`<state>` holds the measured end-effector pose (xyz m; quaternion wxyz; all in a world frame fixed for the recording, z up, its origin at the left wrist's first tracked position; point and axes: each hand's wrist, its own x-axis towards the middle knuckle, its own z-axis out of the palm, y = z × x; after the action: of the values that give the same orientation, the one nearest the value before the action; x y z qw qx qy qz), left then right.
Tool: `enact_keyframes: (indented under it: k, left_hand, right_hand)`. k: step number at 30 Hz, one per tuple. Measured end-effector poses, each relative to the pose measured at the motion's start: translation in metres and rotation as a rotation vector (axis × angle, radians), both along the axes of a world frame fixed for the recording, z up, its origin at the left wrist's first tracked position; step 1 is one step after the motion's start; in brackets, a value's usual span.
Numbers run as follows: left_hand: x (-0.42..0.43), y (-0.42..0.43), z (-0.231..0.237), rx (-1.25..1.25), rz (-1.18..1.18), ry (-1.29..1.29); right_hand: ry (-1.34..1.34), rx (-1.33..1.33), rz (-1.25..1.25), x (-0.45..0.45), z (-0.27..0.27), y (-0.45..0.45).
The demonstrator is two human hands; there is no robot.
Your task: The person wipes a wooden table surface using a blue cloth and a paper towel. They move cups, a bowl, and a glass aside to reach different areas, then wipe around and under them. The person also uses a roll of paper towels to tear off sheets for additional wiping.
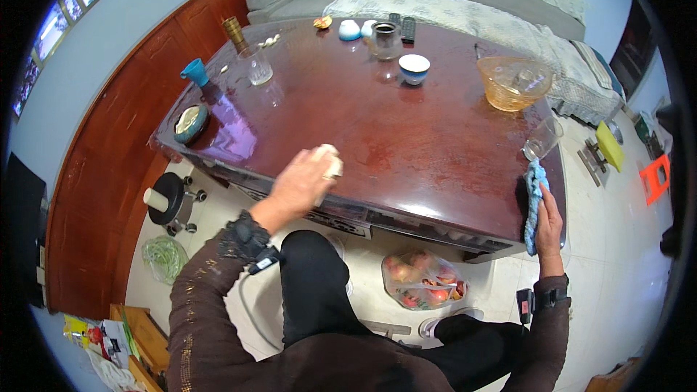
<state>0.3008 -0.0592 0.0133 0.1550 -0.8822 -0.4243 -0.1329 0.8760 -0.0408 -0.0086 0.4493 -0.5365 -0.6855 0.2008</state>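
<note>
My left hand [305,179] is over the near edge of a dark red wooden table [326,114], closed on a cream-coloured cloth [330,162]; the hand looks slightly blurred. At the table's right end, my right hand [549,223] holds a fluffy blue cloth [532,207] on edge against the tabletop. Just beyond that cloth lies a clear drinking glass [543,139], tilted. Farther back is an amber glass bowl [513,84]. A blue and white bowl [414,69] and a glass pitcher [386,42] with dark contents stand towards the back middle.
On the table's left are a blue cup [195,72], a clear glass [256,67] and a round dark green dish [191,124]. Two remote controls [408,30] lie at the back. A bag of pomegranates [423,281] and a black wheeled stool [173,200] are on the floor.
</note>
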Motion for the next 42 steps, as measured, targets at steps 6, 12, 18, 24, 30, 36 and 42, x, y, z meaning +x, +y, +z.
enact_keyframes:
  k: [6, 12, 18, 24, 30, 36, 42]
  left_hand:
    - [0.011, 0.009, 0.032, -0.393, 0.127, -0.181]
    - [0.077, -0.008, 0.019, -0.292, -0.201, -0.188]
    - [-0.108, 0.004, -0.009, -0.204, 0.528, -0.297]
    - [-0.182, 0.004, -0.023, -0.145, 0.939, -0.402]
    - [-0.057, -0.006, 0.006, -0.107, 0.128, -0.366]
    - [0.101, 0.004, 0.005, -0.496, -0.236, -0.201]
    - [0.121, -0.005, 0.036, -0.526, -0.212, -0.143]
  right_hand:
    - [-0.012, 0.003, -0.029, 0.0, -0.003, 0.005]
    - [0.056, -0.05, -0.01, 0.014, -0.015, 0.01]
    - [0.051, -0.067, -0.003, 0.028, -0.024, 0.013]
    - [0.032, -0.059, -0.008, 0.026, -0.019, 0.011]
    - [0.037, -0.02, -0.017, 0.005, -0.008, 0.006]
    - [0.049, 0.022, -0.048, -0.009, -0.001, 0.004]
    - [0.088, 0.039, -0.053, -0.011, -0.001, 0.003]
